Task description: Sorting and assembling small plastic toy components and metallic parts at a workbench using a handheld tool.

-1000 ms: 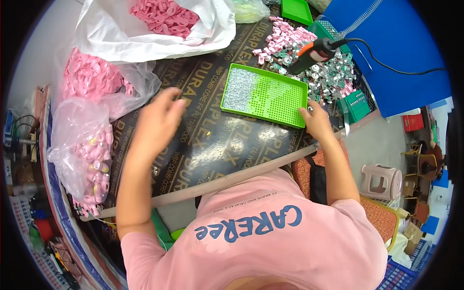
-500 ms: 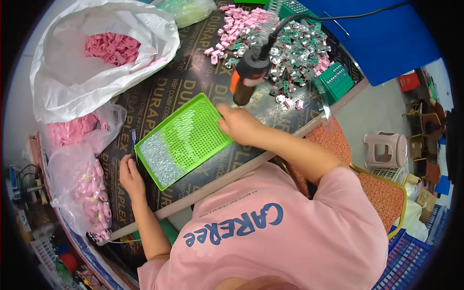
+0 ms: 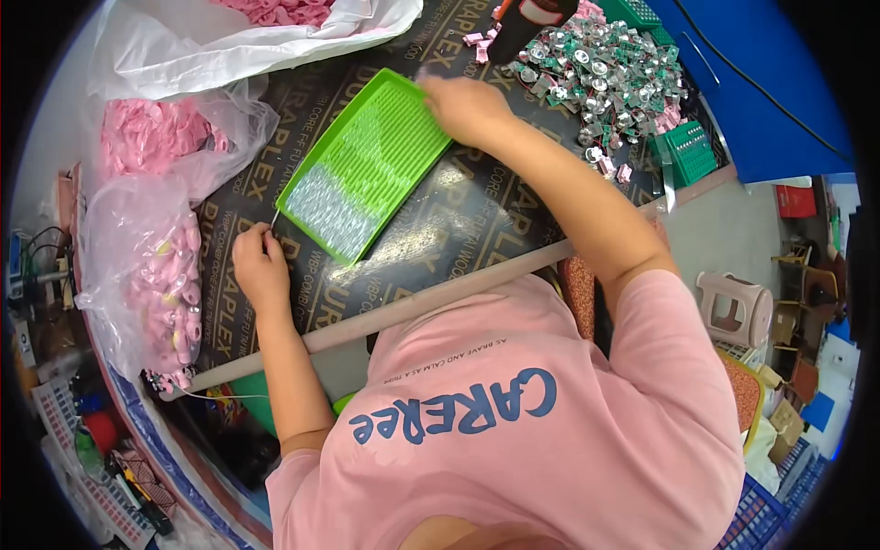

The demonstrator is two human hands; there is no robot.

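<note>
A bright green perforated tray lies at a slant on the dark table. Small silvery pieces, too fine to name, are heaped at its near-left end, and others speckle its middle. My right hand is closed on the tray's far right edge, its fingertips slightly smeared by motion. Just off the near-left corner, my left hand rests on the table with fingers curled together. A thin pale shaft runs from its fingertips toward the tray; the rest of it is hidden.
Green and clear assemblies are piled at the far right, beside a green block. A dark power screwdriver hangs at the top edge. White and clear bags of pink parts line the left. The table edge runs before me.
The view has shifted, so the table's contents sit higher. Silvery pieces have spread further across the tray. My left hand has come nearer the tray's corner, its fingers now more curled.
</note>
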